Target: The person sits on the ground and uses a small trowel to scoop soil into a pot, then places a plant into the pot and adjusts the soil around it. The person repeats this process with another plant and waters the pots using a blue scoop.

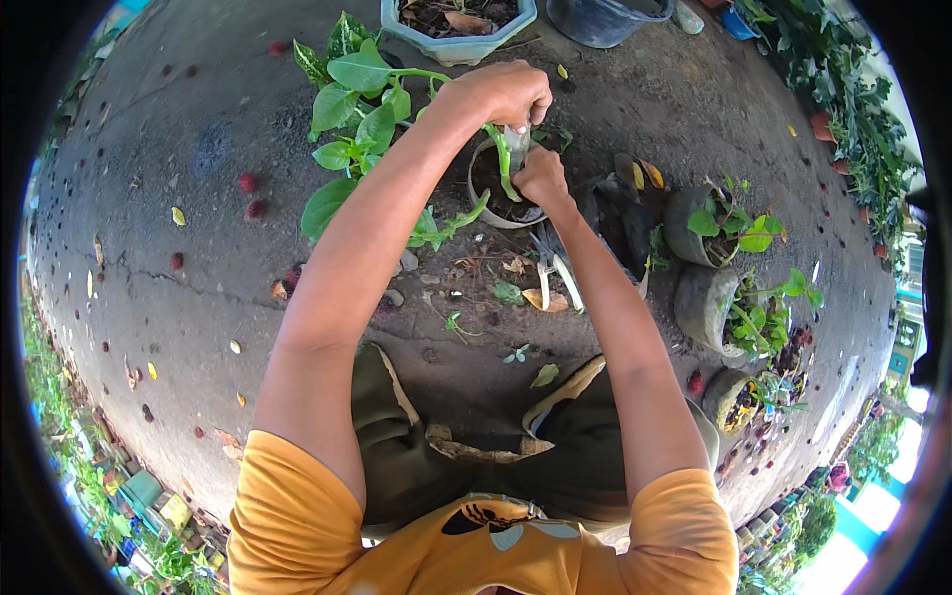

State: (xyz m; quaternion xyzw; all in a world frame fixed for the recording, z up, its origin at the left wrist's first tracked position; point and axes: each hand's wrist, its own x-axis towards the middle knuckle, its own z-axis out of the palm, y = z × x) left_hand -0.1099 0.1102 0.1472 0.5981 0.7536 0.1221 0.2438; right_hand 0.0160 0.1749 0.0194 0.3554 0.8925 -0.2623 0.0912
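A round pot (500, 219) with dark soil stands before me, and a thick green cut stem (503, 152) reaches down into it. Above the pot my left hand (513, 93) is closed around the top of a flat grey piece (517, 145), perhaps a blade or trowel. My right hand (541, 177) is inside the pot's right rim, its thumb close to the stem and the piece's lower end. Its other fingers are hidden, so I cannot tell its grip. Leafy green cuttings (364, 111) lie left of the pot, partly behind my left forearm.
Pale-handled shears (561, 279) lie below the pot, partly under my right forearm. A crumpled black bag (632, 216) is on the right, beside several potted plants (703, 309). An octagonal planter (457, 48) and a black bucket (606, 22) stand beyond. Red spiky fruits (248, 183) dot the ground.
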